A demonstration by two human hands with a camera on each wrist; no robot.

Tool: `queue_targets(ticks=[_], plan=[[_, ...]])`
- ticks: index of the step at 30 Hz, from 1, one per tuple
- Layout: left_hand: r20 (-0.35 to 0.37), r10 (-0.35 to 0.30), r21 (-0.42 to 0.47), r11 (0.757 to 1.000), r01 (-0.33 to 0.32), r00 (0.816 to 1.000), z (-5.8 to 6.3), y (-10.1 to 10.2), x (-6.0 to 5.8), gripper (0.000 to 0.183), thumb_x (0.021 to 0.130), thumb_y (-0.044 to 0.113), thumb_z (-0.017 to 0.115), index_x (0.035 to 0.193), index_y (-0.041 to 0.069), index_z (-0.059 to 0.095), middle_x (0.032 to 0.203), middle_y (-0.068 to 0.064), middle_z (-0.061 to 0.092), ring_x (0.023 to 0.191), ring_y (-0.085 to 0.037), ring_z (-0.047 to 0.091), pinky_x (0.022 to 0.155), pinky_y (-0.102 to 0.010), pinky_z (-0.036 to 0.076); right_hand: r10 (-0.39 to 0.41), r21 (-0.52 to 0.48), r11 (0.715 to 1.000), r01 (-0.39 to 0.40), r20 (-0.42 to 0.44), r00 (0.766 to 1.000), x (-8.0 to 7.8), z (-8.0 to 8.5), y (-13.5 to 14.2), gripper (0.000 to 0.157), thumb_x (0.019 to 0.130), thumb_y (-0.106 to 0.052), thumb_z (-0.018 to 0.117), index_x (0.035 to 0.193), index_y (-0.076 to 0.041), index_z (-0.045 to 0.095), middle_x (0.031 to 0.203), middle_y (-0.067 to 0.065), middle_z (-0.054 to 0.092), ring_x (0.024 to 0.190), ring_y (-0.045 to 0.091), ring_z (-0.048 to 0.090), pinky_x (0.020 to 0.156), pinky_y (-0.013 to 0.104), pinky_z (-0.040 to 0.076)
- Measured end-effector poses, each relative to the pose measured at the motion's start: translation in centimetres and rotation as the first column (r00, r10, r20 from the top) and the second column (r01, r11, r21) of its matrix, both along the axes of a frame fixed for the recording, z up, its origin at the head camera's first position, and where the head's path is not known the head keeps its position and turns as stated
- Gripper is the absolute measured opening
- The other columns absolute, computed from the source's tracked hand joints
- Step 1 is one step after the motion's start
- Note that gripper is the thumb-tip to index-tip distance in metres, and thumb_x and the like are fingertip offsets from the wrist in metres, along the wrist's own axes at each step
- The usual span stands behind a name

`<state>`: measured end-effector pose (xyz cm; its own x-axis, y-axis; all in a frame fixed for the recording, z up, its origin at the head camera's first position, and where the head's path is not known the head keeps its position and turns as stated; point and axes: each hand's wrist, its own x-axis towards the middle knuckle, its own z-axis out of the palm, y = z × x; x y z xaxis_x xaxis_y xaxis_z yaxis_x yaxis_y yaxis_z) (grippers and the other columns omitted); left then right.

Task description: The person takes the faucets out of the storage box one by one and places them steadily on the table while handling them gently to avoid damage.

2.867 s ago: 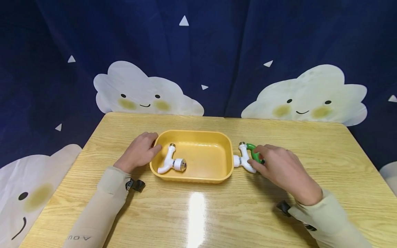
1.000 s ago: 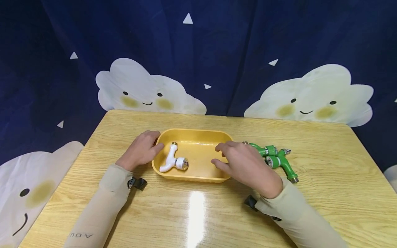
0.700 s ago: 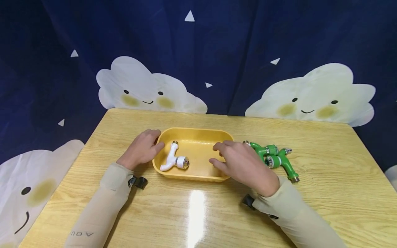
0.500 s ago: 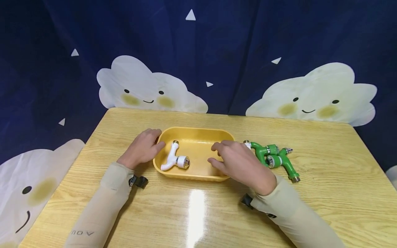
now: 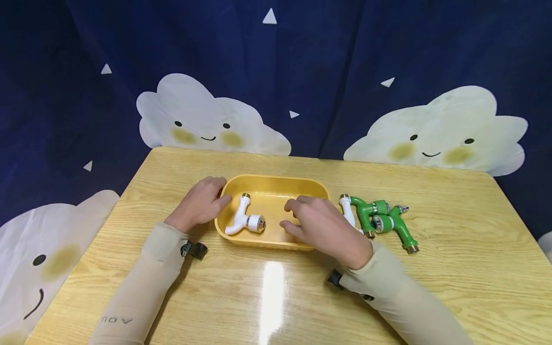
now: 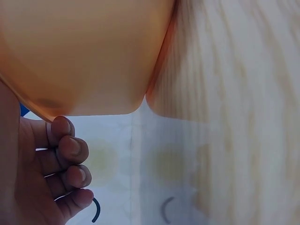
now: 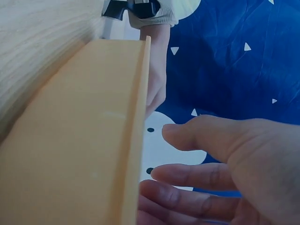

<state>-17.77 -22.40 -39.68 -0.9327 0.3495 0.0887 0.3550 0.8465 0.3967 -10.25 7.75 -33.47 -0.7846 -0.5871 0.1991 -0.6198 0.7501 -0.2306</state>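
My left hand (image 5: 200, 203) holds the left end of a yellow plastic tub (image 5: 276, 245), thumb over the rim and fingers outside; in the left wrist view the curled fingers (image 6: 73, 146) lie by the rim. Inside the tub, toward its left end, lies a white tap (image 5: 239, 218) with a ribbed knob. Above the tub's right part hovers my right hand (image 5: 325, 227), fingers loosely bent with nothing in them. The right wrist view shows its thumb (image 7: 197, 133) and fingers apart, above the tub wall (image 7: 133, 140).
Right of the tub lie a second white tap (image 5: 347, 207), partly hidden by my right hand, and two green taps, one green tap (image 5: 365, 211) touching another green tap (image 5: 401, 229). They lie on a wooden table (image 5: 453, 268). Behind hangs a blue curtain (image 5: 310, 57) with clouds.
My right hand has left the taps on the right and moved left over the tub, still drifting left lately. That uncovers the green taps. My left hand stays at the tub's end.
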Motion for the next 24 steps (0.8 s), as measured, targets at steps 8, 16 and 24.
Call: queue_targets(ticks=[8,16,24], plan=[[-0.02,-0.004,0.005,1.0,0.004,1.0,0.0,0.0,0.0,0.021,0.097,0.026,0.052,0.081,0.013,0.05,0.074,-0.006,0.046,0.075,-0.024,0.045,0.069,-0.034,0.035,0.012,0.021,1.0,-0.013,0.032,0.999,0.2,-0.3,-1.1,0.026,0.094,-0.027,0.073,0.107,-0.005,0.074,0.097,0.007,0.075,0.076,0.018,0.069,0.071,0.032,0.058],[-0.016,-0.009,0.003,1.0,0.009,1.0,0.0,0.1,-0.2,0.02,0.097,0.026,0.053,0.082,0.013,0.05,0.074,-0.006,0.047,0.075,-0.024,0.046,0.07,-0.034,0.036,0.03,0.034,0.999,-0.031,0.036,0.999,0.2,-0.4,-2.5,0.028,0.095,-0.03,0.073,0.11,-0.006,0.075,0.098,0.005,0.074,0.072,0.015,0.067,0.066,0.029,0.056],[-0.006,-0.005,0.003,1.0,0.005,1.0,-0.1,0.1,-0.1,0.021,0.097,0.026,0.051,0.081,0.013,0.05,0.074,-0.006,0.046,0.076,-0.024,0.046,0.07,-0.034,0.036,0.085,0.016,0.996,-0.085,0.045,0.995,-0.1,-0.5,-4.0,0.021,0.097,-0.026,0.07,0.105,-0.008,0.075,0.091,0.003,0.07,0.07,0.011,0.061,0.065,0.025,0.052]])
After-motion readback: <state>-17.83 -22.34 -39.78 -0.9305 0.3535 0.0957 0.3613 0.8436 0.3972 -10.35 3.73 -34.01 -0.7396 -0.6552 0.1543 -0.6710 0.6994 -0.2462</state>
